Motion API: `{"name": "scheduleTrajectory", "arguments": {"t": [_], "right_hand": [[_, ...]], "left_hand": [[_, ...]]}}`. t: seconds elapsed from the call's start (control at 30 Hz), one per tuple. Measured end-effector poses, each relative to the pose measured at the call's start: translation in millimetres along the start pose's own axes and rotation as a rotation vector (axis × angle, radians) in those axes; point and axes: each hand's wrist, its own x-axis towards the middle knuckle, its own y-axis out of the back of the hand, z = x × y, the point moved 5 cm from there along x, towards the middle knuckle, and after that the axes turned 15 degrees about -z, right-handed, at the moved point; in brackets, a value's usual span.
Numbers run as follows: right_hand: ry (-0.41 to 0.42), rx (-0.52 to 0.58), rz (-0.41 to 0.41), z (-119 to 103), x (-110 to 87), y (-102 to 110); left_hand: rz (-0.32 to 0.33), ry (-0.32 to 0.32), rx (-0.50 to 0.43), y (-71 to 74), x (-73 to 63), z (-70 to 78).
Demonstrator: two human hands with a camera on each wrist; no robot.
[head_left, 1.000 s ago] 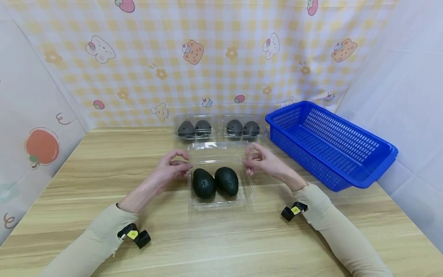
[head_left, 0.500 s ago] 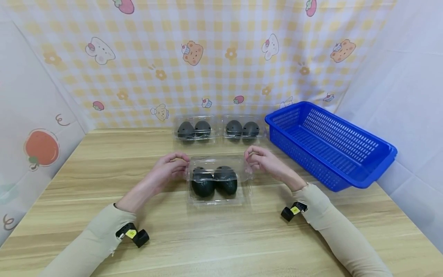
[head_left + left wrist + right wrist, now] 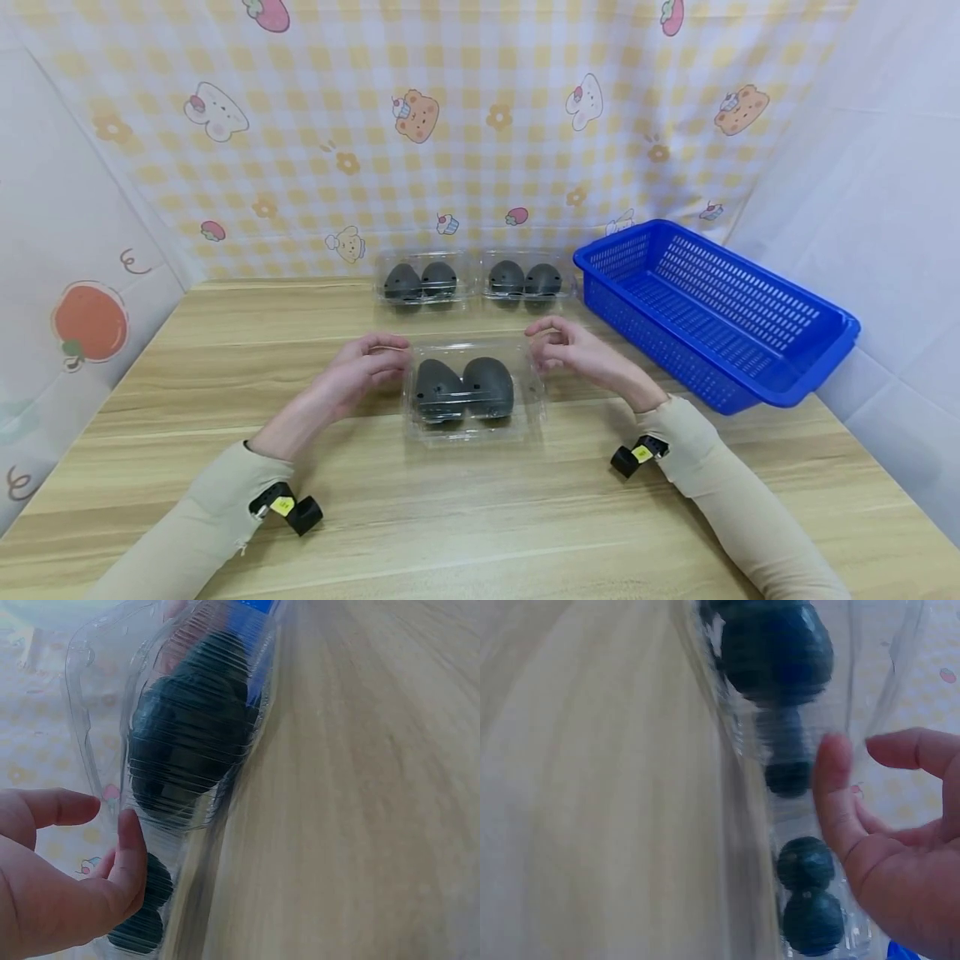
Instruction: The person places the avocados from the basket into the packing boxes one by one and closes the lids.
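Observation:
A clear plastic clamshell box (image 3: 472,429) stands mid-table with two dark avocados (image 3: 487,387) inside. Its lid is down over them in the head view; in the left wrist view a gap shows between lid rim and base. At the box's back left corner is my left hand (image 3: 367,362), its thumb (image 3: 129,840) right by the plastic and forefinger bent apart from it. My right hand (image 3: 570,350) mirrors this at the back right corner, with thumb (image 3: 832,761) and forefinger spread near the rim. Neither hand shows a grip on anything.
Two more clamshell boxes stand side by side at the back, a left one (image 3: 382,287) and a right one (image 3: 567,287), each with two avocados. A blue perforated basket (image 3: 757,367) is at the right. A patterned curtain (image 3: 480,167) hangs behind the wooden table (image 3: 450,533).
The lid, raised at the back a second ago, has swung forward and down over the avocados. Both hands have stayed beside the box, with only slight finger movement.

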Motion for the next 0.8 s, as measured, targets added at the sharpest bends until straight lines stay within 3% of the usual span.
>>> {"name": "scheduleTrajectory", "arguments": {"t": [0.2, 0.4, 0.8], "right_hand": [[-0.140, -0.083, -0.138, -1.3, -6.7, -1.0], [-0.144, -0.112, -0.195, 0.1, -6.5, -2.8], [-0.140, 0.000, -0.178, 3.6, -4.7, -3.3]], "left_hand": [[-0.110, 0.050, 0.012, -0.1, -0.4, 0.9], [-0.210, 0.101, 0.031, -0.9, -1.6, -0.3], [-0.170, 0.043, 0.037, -0.9, 1.1, -0.8]]}}
